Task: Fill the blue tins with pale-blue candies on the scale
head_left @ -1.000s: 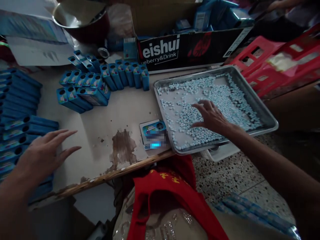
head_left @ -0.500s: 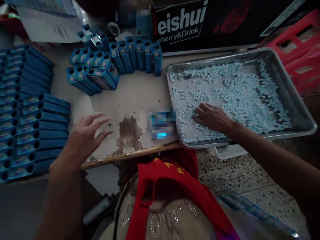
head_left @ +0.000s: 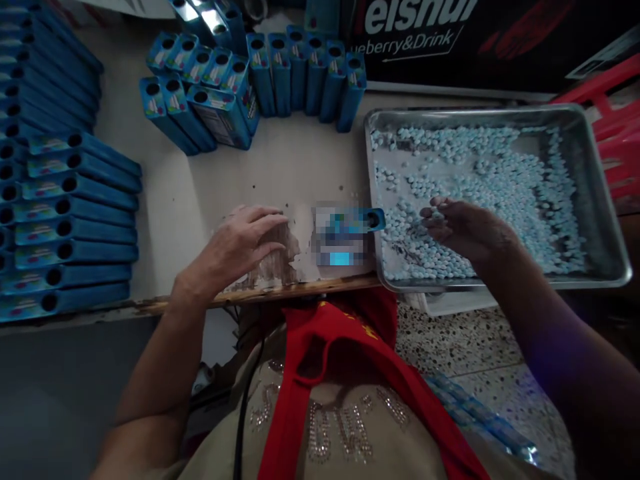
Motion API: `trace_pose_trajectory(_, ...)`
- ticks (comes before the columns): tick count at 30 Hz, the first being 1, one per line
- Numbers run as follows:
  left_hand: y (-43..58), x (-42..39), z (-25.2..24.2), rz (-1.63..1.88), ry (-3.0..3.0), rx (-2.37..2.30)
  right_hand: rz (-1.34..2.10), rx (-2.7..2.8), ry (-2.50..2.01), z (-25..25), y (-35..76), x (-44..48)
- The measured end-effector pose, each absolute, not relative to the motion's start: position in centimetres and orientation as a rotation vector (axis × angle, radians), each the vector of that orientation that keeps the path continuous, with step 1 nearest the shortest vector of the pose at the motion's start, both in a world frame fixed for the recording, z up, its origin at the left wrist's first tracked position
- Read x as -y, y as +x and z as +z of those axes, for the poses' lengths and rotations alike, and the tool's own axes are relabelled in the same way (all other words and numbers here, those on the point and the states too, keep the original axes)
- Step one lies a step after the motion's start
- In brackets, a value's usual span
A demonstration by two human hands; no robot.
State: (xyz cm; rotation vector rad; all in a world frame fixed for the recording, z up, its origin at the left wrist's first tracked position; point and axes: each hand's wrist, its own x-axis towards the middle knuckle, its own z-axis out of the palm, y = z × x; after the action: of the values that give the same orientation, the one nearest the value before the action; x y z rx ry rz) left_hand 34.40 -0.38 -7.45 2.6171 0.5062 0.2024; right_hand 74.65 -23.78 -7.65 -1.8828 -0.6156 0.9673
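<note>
My right hand (head_left: 463, 227) hovers over the near left part of a metal tray (head_left: 607, 220), fingers curled together on several small pale blue candies (head_left: 500, 187) like those that cover the tray. My left hand (head_left: 240, 243) lies on the worn table (head_left: 280, 167), fingers spread flat, just left of a single blue box (head_left: 345, 233) lying by the tray's near left corner. The box's face is blurred.
Blue boxes (head_left: 65, 220) lie in stacked rows at the left. More blue boxes (head_left: 260, 73) with round holes stand in rows at the back. A black carton (head_left: 450, 33) stands behind the tray. Red plastic stools (head_left: 620, 127) are at the right.
My left hand moved right and came down flat beside the single blue box. My right hand rose off the tray's bottom and curled shut on candies. The view shifted down and left.
</note>
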Motion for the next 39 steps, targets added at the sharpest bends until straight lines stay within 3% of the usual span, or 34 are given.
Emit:
trace_pose_trajectory(5, 35.4, 1.3, -8.2, 0.261, 2.469, -0.496, 1.199, 0.458, -1.763, -7.7, 73.1, 23.6)
trace_pose_trajectory(14, 37.1, 2.3, -8.5, 0.326, 2.327, -0.537, 1.288, 0.266, -1.554, -6.4, 72.6, 21.6)
trace_pose_trajectory(20, 40.8, 4.5, -10.8, 0.579, 2.117, -0.574, 1.108, 0.460, -1.592, -6.7, 72.8, 22.0)
trace_pose_trajectory(25, 44.7, 5.4, -12.3, 0.521, 2.010, -0.533, 1.065, 0.349, -1.601, -7.3, 73.2, 22.2)
trace_pose_trajectory(31, 49.4, 3.8, -6.2, 0.546, 2.562, -0.294, 0.619, 0.845, -1.741, -8.7, 72.8, 20.5)
trace_pose_trajectory(35, 53.5, 4.0, -2.3, 0.548, 2.894, -0.128, 0.679, 0.638, -1.611, -10.0, 73.5, 18.9)
trace_pose_trajectory(39, 56.7, 2.8, -1.9, 0.455, 2.939, -0.028, 0.807, 0.466, -1.490, -11.0, 74.4, 18.2)
